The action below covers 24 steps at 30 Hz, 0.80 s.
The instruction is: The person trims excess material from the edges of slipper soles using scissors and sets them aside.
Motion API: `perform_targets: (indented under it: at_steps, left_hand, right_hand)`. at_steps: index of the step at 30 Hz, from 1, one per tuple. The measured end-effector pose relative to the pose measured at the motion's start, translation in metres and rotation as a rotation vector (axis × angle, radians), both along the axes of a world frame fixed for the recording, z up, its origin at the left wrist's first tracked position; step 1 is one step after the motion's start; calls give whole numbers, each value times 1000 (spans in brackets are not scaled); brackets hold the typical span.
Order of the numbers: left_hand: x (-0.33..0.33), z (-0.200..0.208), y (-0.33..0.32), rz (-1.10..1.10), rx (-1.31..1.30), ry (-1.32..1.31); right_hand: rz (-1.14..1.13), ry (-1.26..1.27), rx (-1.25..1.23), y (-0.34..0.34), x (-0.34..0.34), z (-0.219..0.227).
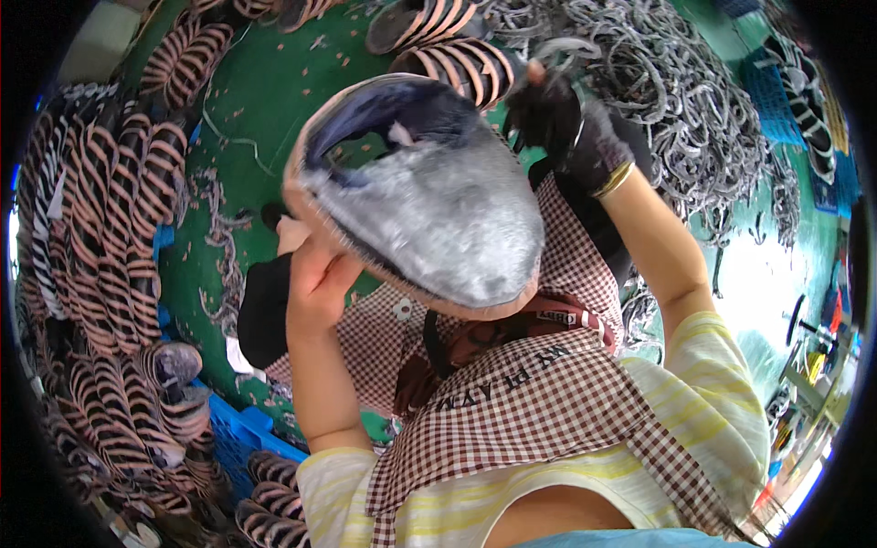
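Observation:
My left hand (318, 279), bare, grips the near left edge of a slipper-like shoe piece (448, 205). The piece is held tilted above my lap. Silvery grey fuzz covers its broad face, a pinkish band runs round its edge, and a dark blue-black opening shows at the far end. My left fingers are partly hidden behind it. Off to the right, my right hand (562, 123) wears a dark grey glove and is raised apart from the piece. Motion smears its fingers, and a pale curled strip (568, 46) shows just beyond them; whether the hand holds it is unclear.
Stacks of black-and-pink striped slippers (110, 228) line the left, near a blue crate (233, 438). More striped slippers (457, 68) lie ahead on the green floor (265, 100). A large heap of grey fuzzy trimmings (676, 100) fills the far right, beside a blue basket (772, 100).

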State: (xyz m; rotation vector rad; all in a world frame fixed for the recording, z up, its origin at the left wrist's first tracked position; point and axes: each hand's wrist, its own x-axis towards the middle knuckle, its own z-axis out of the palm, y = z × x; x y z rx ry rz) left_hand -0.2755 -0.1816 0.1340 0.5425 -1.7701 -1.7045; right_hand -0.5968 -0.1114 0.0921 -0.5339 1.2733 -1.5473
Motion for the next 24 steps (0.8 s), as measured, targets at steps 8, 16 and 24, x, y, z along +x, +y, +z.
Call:
perform_targets:
  at_steps: [8,16,24]
  left_hand:
    - [46,-42,-43,6,310,-153]
    - [-72,22,-50,311,-823,-471]
    - [-64,42,-61,330,-736,-786]
  right_hand:
    - [214,768,-120,2,38,31]
    - [376,735,-598,-2,33,52]
    - [142,1831,-259,9,32,103]
